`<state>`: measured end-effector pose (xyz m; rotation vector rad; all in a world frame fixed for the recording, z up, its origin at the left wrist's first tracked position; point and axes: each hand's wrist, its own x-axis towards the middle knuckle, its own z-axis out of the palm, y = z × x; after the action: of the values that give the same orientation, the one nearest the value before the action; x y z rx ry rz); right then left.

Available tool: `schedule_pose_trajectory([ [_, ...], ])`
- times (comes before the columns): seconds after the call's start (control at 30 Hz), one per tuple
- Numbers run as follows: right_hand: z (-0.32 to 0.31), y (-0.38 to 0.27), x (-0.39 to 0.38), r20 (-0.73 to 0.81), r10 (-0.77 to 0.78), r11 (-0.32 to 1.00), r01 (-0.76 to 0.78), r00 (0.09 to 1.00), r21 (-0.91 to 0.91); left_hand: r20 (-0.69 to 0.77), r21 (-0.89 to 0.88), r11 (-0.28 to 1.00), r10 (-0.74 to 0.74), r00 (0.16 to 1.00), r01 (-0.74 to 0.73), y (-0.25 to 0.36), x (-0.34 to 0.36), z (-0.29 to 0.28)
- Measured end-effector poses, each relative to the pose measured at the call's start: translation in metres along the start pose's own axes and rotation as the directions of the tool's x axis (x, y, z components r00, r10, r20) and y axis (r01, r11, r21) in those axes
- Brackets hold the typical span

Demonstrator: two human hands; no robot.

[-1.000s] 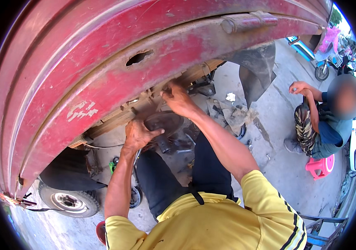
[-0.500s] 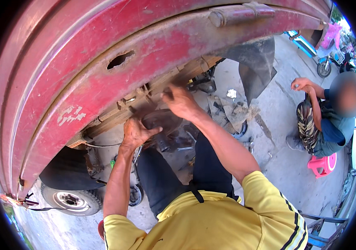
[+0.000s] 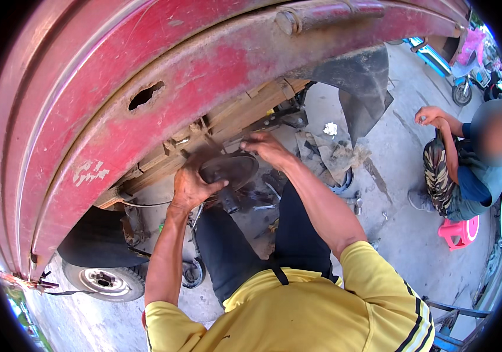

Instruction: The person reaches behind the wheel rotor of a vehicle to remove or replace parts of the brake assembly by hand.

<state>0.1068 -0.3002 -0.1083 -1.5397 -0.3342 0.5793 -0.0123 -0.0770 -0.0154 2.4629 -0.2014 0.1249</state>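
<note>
Below the red vehicle body [image 3: 216, 70], between my knees and the underside beam, is a dark, greasy round metal part [image 3: 236, 170] with a shaft-like stub [image 3: 227, 202] pointing down toward my legs. My left hand [image 3: 192, 186] grips its left side; the thumb lies across the near edge, and the other fingers are partly hidden behind. My right hand [image 3: 267, 149] is at the upper right rim with fingers curled, their tips at the edge. Shadow hides the far side of the part.
A rusty beam [image 3: 233, 120] runs behind my hands. Dirty rags [image 3: 336, 158], a metal ring [image 3: 345, 180] and tools lie on the concrete. A black flap [image 3: 356, 82] hangs at the right. A wheel [image 3: 104, 281] stands at left. Another person sits on a pink stool [image 3: 459, 233].
My right hand has come down and slightly right, from above the round part to its rim. My left hand has stayed nearly in place. The view has shifted slightly.
</note>
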Motion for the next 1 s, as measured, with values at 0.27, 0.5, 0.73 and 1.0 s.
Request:
schedule_pose_trajectory([
  [0.27, -0.008, 0.083, 0.040, 0.390, 0.165, 0.876, -0.317, 0.906, 0.365, 0.017, -0.076, 0.997, -0.009, 1.000, 0.011, -0.005, 0.006, 0.010],
  [0.5, -0.018, 0.069, 0.014, 0.014, 0.090, 0.857, -0.085, 0.996, 0.509, -0.022, -0.044, 0.998, -0.049, 0.999, 0.048, -0.006, 0.000, 0.004],
  [0.73, 0.005, -0.063, -0.017, -0.127, -0.395, 0.819, 0.286, 0.910, -0.497, -0.044, -0.054, 0.995, -0.086, 0.995, 0.084, -0.012, -0.007, 0.008],
  [1.0, 0.055, -0.120, -0.028, 0.067, -0.490, 0.496, 0.341, 0.869, -0.798, 0.000, 0.006, 0.998, -0.063, 0.998, 0.063, -0.020, -0.003, 0.007],
])
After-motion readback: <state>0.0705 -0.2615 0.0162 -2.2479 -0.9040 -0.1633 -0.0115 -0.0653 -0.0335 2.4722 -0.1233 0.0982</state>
